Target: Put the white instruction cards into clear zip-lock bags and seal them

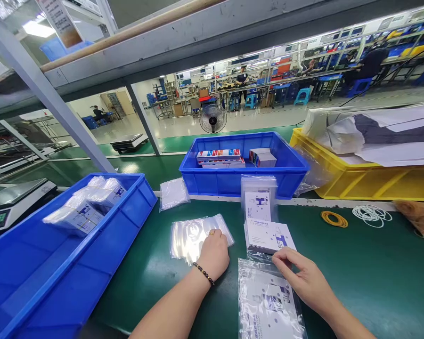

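My left hand rests on the right side of a fanned stack of clear plastic bags, its fingers curled down at the bags' edge. A stack of white printed booklets lies to the right of it. At the stack's near right corner, my right hand has thumb and forefinger pinched on a booklet. Just in front lies a clear zip bag with a printed booklet inside. Behind the stack lies another bagged booklet.
A blue bin with banded bagged bundles stands left, near a scale. Another blue bin with printed boxes stands behind. At right are a yellow bin, yellow rubber bands and white bands.
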`<state>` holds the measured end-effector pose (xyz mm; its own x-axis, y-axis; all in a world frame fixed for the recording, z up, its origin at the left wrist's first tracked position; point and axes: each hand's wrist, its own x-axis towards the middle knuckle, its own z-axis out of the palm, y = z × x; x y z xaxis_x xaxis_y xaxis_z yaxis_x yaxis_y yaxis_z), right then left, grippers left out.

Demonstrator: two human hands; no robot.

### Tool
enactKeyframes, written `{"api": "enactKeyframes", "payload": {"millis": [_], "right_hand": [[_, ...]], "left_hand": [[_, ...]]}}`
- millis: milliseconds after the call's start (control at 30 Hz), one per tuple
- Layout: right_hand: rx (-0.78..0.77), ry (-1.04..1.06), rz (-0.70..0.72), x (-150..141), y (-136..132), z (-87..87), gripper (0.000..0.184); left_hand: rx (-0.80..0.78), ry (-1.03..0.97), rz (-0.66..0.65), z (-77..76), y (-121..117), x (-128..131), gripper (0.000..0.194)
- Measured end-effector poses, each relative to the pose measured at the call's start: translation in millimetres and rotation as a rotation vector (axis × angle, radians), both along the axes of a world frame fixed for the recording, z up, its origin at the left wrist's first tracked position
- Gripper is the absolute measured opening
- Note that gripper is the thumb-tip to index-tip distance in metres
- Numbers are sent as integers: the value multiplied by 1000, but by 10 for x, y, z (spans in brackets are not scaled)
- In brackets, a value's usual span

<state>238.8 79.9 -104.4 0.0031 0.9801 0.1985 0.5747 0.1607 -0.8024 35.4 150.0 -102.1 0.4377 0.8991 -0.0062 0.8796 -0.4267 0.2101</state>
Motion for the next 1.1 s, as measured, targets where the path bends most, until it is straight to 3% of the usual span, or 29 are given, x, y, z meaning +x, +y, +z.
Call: {"api": "enactKeyframes", "payload": {"millis": [100, 167, 267, 367, 433, 600, 733, 933, 1100], "right_hand": [[-26, -17, 42, 23, 21, -1, 30], [-56, -4, 69, 6, 29, 18, 33], [-199, 95, 158, -71, 27, 31, 42], [-398, 197, 232, -155, 15, -3, 58], [-409, 174, 231, -182, 6, -36, 63], [-235, 50, 221, -162, 0, -59, 54], [-219, -19, 250, -163, -8, -46, 48], [-220, -115, 260, -156, -32, -100, 52], [44, -271, 239, -86, -21, -201, 43]], "left_hand": [[78, -70, 14, 27, -30, 13, 20], [160, -215, -51, 49, -86, 38, 16], [199, -394, -310, 42, -209, 100, 10], [106, -367, -608, -12, -321, 170, 6], [8, -328, -690, -48, -356, 205, 5], [-205, -439, -542, -74, -309, 234, 10], [-316, -650, -418, -60, -277, 244, 14], [-494, -923, -283, 0, -302, 235, 14], [-630, -1051, -78, 10, -292, 238, 22]]}}
